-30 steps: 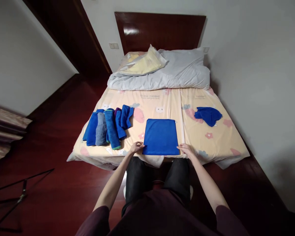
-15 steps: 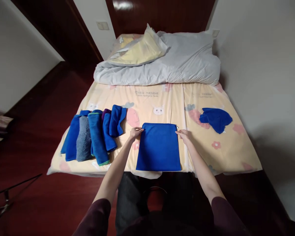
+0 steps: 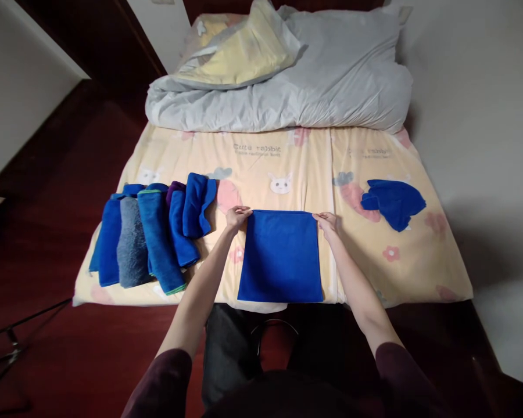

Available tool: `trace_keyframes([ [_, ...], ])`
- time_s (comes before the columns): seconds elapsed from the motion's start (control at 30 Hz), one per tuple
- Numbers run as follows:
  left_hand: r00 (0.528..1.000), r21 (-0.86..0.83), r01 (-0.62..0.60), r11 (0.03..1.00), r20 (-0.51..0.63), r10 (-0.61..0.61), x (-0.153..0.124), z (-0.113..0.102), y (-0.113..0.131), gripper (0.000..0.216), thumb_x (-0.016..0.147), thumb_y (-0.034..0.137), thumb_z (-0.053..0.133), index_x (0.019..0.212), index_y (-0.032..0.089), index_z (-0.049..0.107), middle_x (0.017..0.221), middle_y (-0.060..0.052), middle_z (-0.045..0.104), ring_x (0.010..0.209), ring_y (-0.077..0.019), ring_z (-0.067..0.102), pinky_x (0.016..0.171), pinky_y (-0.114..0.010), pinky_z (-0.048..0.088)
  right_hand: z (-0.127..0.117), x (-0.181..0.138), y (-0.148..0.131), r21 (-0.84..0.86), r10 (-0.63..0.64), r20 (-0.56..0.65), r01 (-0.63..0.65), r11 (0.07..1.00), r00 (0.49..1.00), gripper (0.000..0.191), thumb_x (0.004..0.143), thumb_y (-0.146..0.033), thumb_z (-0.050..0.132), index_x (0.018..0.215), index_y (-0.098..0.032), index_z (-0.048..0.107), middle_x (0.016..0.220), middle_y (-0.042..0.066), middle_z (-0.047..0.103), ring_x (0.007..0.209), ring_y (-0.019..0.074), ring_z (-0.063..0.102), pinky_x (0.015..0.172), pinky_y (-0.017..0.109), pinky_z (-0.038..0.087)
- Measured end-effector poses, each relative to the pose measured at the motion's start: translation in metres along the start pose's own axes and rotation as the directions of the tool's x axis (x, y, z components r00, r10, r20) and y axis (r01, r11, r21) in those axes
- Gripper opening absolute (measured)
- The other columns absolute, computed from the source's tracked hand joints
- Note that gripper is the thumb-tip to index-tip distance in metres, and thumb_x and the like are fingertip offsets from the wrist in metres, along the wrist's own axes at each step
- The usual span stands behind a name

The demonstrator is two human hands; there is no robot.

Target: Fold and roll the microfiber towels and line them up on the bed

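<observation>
A blue towel (image 3: 281, 258) lies flat and squared near the front edge of the bed, directly before me. My left hand (image 3: 237, 217) pinches its far left corner between thumb and fingers. At the far right corner, my right hand (image 3: 325, 222) has the same kind of pinch grip. The far edge between both hands looks straight. To the left, several rolled or folded towels lie side by side, among them a grey towel (image 3: 133, 242) and a teal towel with green trim (image 3: 160, 241). A crumpled blue cloth (image 3: 394, 203) rests off to the right.
The bed's patterned sheet (image 3: 261, 174) spreads under the towels. A bunched grey quilt (image 3: 344, 75) and a yellow pillow (image 3: 239, 58) fill the far end. A thin black stand (image 3: 13, 342) is on the floor at left. A wall (image 3: 483, 145) runs along the right.
The view has tipped down and come closer to the bed. Both hands still pinch the blue towel's far corners, and its far edge now looks straighter.
</observation>
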State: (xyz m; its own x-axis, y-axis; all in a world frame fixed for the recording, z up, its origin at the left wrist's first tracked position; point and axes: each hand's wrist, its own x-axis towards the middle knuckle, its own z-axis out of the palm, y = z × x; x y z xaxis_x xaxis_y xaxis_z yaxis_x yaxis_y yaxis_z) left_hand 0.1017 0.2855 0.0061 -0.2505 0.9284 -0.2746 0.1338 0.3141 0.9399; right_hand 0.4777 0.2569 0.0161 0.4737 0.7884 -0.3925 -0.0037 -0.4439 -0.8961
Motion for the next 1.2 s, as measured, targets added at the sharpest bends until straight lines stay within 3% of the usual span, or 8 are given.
trace_keyframes([
  [0.27, 0.999, 0.119, -0.017, 0.993, -0.043, 0.022, 0.01, 0.003, 0.004, 0.04, 0.059, 0.039, 0.086, 0.087, 0.017, 0.07, 0.08, -0.009, 0.076, 0.078, -0.0223, 0.072, 0.075, -0.031, 0.054, 0.003, 0.011, -0.004, -0.023, -0.016, -0.028, 0.016, 1.0, 0.999, 0.044, 0.055, -0.037, 0.092, 0.069, -0.022, 0.053, 0.061, -0.002, 0.064, 0.049, 0.0106, 0.052, 0.041, 0.022, 0.039],
  [0.4, 0.987, 0.323, -0.161, 0.932, 0.054, 0.152, 0.013, 0.004, 0.006, 0.028, 0.062, 0.03, 0.081, 0.086, 0.019, 0.071, 0.082, -0.008, 0.077, 0.084, -0.0246, 0.072, 0.08, -0.032, 0.053, 0.001, 0.014, 0.0, -0.197, -0.177, 0.018, 0.177, 0.964, 0.984, 0.036, 0.062, -0.036, 0.089, 0.073, -0.022, 0.059, 0.072, 0.002, 0.071, 0.064, 0.0171, 0.065, 0.056, 0.026, 0.052],
  [0.53, 0.955, 0.473, -0.27, 0.839, 0.24, 0.172, 0.021, 0.008, 0.019, 0.017, 0.062, 0.02, 0.078, 0.078, 0.021, 0.071, 0.078, -0.005, 0.074, 0.08, -0.0239, 0.069, 0.078, -0.031, 0.052, 0.003, 0.02, -0.005, -0.436, -0.31, 0.155, 0.347, 0.83, 0.938, 0.031, 0.06, -0.026, 0.091, 0.082, -0.022, 0.069, 0.079, 0.002, 0.073, 0.077, 0.0185, 0.069, 0.075, 0.029, 0.055],
  [0.67, 0.906, 0.622, -0.329, 0.71, 0.419, 0.052, 0.029, 0.009, 0.037, 0.013, 0.061, 0.017, 0.079, 0.061, 0.021, 0.067, 0.061, -0.002, 0.065, 0.077, -0.0237, 0.067, 0.075, -0.028, 0.049, 0.008, 0.029, -0.021, -0.615, -0.198, 0.27, 0.326, 0.718, 0.942, 0.028, 0.055, -0.024, 0.094, 0.072, -0.022, 0.071, 0.065, -0.001, 0.069, 0.071, 0.0182, 0.067, 0.07, 0.027, 0.052],
  [0.77, 0.873, 0.698, -0.37, 0.614, 0.486, -0.026, 0.031, 0.008, 0.048, 0.007, 0.068, 0.021, 0.077, 0.073, 0.019, 0.073, 0.071, -0.001, 0.07, 0.081, -0.0223, 0.068, 0.076, -0.027, 0.05, 0.007, 0.034, -0.032, -0.712, -0.04, 0.377, 0.317, 0.626, 0.925, 0.026, 0.063, -0.036, 0.092, 0.07, -0.019, 0.073, 0.065, -0.001, 0.07, 0.071, 0.0174, 0.068, 0.065, 0.023, 0.049],
  [1.0, 0.968, 0.831, -0.25, 0.498, 0.224, 0.112, 0.015, 0.016, 0.057, 0.024, 0.092, 0.024, 0.061, 0.11, 0.015, 0.074, 0.108, -0.014, 0.076, 0.108, -0.0283, 0.067, 0.092, -0.036, 0.052, 0.013, 0.021, -0.047, -0.834, -0.172, 0.301, 0.346, 0.429, 0.938, 0.026, 0.092, -0.042, 0.07, 0.102, -0.02, 0.078, 0.105, 0.009, 0.077, 0.103, 0.0233, 0.069, 0.089, 0.032, 0.052],
  [1.1, 0.918, 0.825, -0.34, 0.451, 0.189, 0.348, -0.019, 0.034, 0.047, 0.038, 0.1, 0.024, 0.045, 0.129, 0.012, 0.066, 0.132, -0.021, 0.067, 0.129, -0.0333, 0.057, 0.108, -0.048, 0.045, 0.032, -0.015, -0.039, -0.829, -0.421, 0.302, 0.453, 0.327, 0.855, 0.035, 0.103, -0.036, 0.052, 0.12, -0.016, 0.074, 0.135, 0.018, 0.067, 0.132, 0.0325, 0.055, 0.11, 0.049, 0.043],
  [1.2, 0.764, 0.703, -0.621, 0.347, 0.445, 0.467, -0.055, 0.047, 0.024, 0.051, 0.104, 0.035, 0.041, 0.149, 0.014, 0.051, 0.158, -0.016, 0.047, 0.151, -0.0308, 0.036, 0.124, -0.05, 0.029, 0.042, -0.054, -0.017, -0.682, -0.546, 0.527, 0.707, 0.186, 0.652, 0.05, 0.107, -0.039, 0.038, 0.149, -0.016, 0.054, 0.164, 0.015, 0.04, 0.152, 0.0321, 0.033, 0.123, 0.055, 0.028],
])
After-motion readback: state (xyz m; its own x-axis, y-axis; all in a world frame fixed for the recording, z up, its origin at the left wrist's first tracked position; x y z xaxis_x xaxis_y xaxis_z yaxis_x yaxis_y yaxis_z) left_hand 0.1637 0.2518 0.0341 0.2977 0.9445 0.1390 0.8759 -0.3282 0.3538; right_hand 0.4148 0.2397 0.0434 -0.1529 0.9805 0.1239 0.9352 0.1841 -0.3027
